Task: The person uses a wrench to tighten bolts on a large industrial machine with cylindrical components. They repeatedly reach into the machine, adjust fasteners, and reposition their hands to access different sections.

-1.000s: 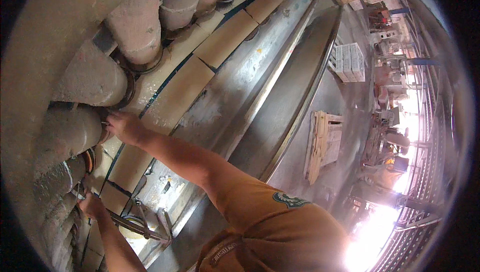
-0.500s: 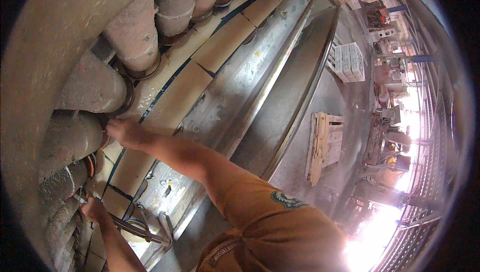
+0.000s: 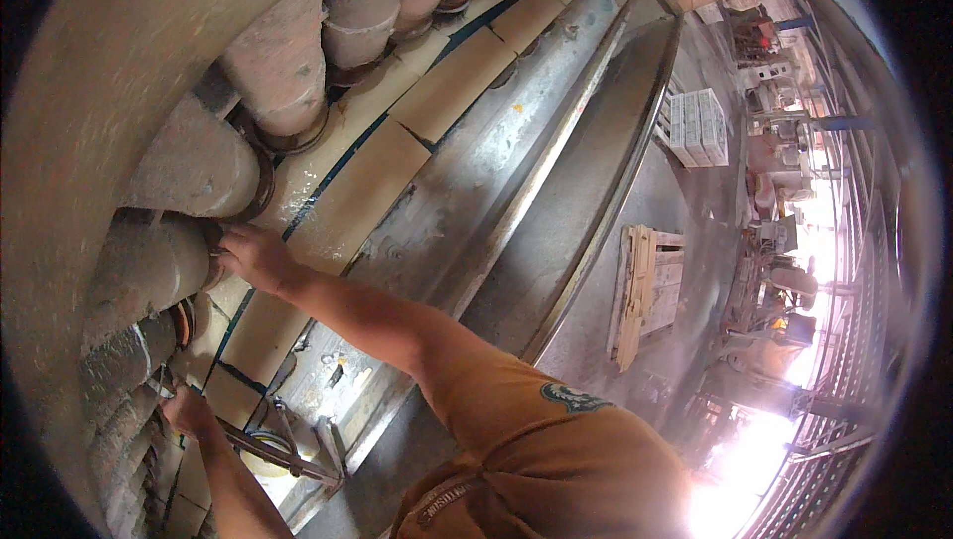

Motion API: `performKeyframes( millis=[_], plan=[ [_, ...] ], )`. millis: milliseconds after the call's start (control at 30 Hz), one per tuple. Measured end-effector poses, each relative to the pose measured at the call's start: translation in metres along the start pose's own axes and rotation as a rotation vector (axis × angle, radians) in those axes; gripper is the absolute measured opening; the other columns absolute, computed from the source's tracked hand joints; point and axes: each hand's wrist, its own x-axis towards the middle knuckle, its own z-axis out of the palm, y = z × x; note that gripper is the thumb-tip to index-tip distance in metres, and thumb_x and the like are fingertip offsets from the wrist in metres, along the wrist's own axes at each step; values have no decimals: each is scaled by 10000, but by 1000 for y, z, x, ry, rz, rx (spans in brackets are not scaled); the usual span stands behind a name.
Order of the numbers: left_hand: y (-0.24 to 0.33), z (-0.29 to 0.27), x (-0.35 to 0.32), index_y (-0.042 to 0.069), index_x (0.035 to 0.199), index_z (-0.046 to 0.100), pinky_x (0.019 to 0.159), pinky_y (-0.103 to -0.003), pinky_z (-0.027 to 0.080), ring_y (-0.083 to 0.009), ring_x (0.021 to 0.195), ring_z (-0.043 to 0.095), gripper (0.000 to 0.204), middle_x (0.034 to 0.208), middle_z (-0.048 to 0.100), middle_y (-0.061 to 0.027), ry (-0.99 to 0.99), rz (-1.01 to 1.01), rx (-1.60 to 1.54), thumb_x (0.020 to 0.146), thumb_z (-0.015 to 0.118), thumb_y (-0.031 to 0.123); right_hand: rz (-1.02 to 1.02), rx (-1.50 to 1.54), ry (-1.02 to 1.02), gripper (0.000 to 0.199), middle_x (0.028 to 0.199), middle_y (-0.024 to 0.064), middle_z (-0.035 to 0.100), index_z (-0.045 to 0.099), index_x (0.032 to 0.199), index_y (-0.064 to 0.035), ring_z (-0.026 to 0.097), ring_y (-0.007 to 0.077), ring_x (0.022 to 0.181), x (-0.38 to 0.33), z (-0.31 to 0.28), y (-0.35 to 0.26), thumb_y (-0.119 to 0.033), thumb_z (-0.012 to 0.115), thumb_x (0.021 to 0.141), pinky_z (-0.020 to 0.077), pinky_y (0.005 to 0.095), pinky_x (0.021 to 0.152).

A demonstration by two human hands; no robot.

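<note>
My right hand (image 3: pixel 256 257) reaches in with closed fingers against the lower rim of a grey, dust-coated cylindrical machine head (image 3: pixel 164 266). Its fingertips are partly hidden, and what they hold cannot be made out. Lower left, my left hand (image 3: pixel 186 412) is closed beside another wet, grey cylindrical head (image 3: pixel 127 355), around something thin and pale that I cannot name. Beige rectangular slabs (image 3: pixel 362 177) lie in a row beneath the heads, on a dark blue strip. The slab surface near my right hand looks wet.
A long metal ledge (image 3: pixel 437 182) runs beside the slabs, with a raised outer rail (image 3: pixel 596 241). A metal bracket (image 3: pixel 328 450) stands near my left forearm. Beyond, a wooden pallet (image 3: pixel 645 291) and a white stacked block (image 3: pixel 698 129) rest on the floor.
The view has shifted slightly. My right hand has turned a little at the rim of the machine head, while my left hand keeps nearly the same place.
</note>
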Motion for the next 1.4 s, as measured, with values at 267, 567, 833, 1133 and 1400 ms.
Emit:
performKeyframes(
  millis=[267, 567, 833, 1133, 1400],
  plan=[
    [20, -16, -15, -48, 1067, 593, 792, -476, 446, -419, 916, 597, 528, 1006, 626, -262, -7, -62, -26, 819, 567, 417, -87, -17, -106, 144, 868, 116, 576, 568, 823, -52, 591, 293, 826, -6, 14, 8, -171, 633, 772, 491, 413, 709],
    [26, -18, -21, -46, 997, 617, 793, -479, 452, -421, 919, 599, 510, 972, 640, -248, 48, 30, 25, 788, 597, 418, -248, -69, -170, 126, 846, 100, 570, 565, 822, -65, 589, 281, 803, 7, -1, 17, -168, 624, 781, 490, 406, 671],
    [-7, 2, 4, -41, 976, 628, 767, -466, 448, -413, 889, 604, 488, 935, 646, -244, 47, 111, 91, 786, 609, 408, 1, 69, 44, 212, 830, 106, 594, 592, 847, -52, 595, 293, 760, 4, -6, -1, -186, 694, 717, 503, 393, 664],
    [26, -18, -20, -25, 1056, 610, 798, -440, 434, -382, 925, 599, 489, 1021, 640, -216, 21, -43, -170, 813, 595, 400, -106, -84, -56, 143, 779, 86, 555, 574, 779, -62, 588, 264, 764, 1, 3, 7, -176, 655, 752, 509, 385, 640],
    [45, -31, -33, -14, 1079, 604, 811, -461, 441, -381, 959, 599, 518, 1040, 636, -218, -27, -67, -37, 807, 583, 426, -96, -58, -68, 177, 845, 100, 581, 585, 852, -53, 600, 275, 784, 0, 0, 8, -169, 668, 748, 516, 375, 663]
  ],
)
